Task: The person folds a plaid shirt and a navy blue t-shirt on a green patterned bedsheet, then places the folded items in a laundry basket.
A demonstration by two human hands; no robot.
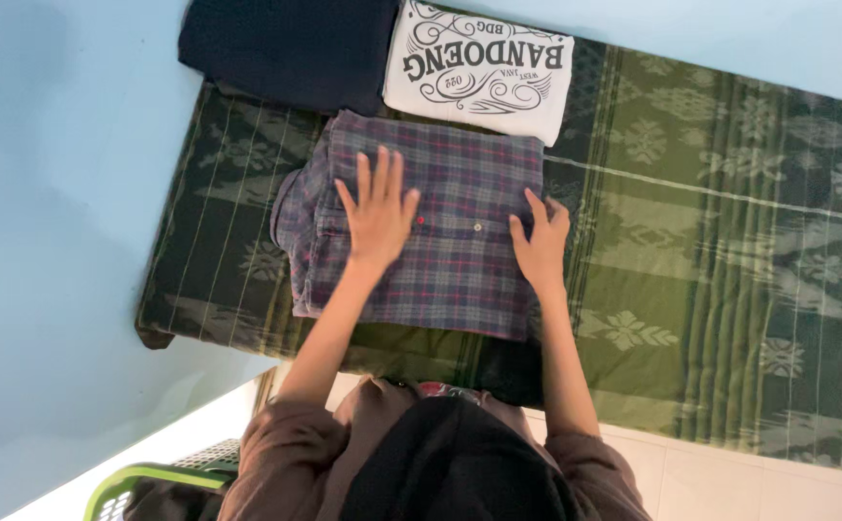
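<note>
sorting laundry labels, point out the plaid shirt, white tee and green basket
plaid shirt (460, 280), head view, lower front panel
white tee (527, 111), head view, plain lower right part
green basket (141, 479), head view, rim

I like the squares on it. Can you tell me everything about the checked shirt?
The plaid shirt is purple-grey with thin red lines and small buttons, woven-looking, folded into a rectangle. It lies flat on a green patterned cloth. The left hand presses flat on it; the right hand holds its right edge.
</note>
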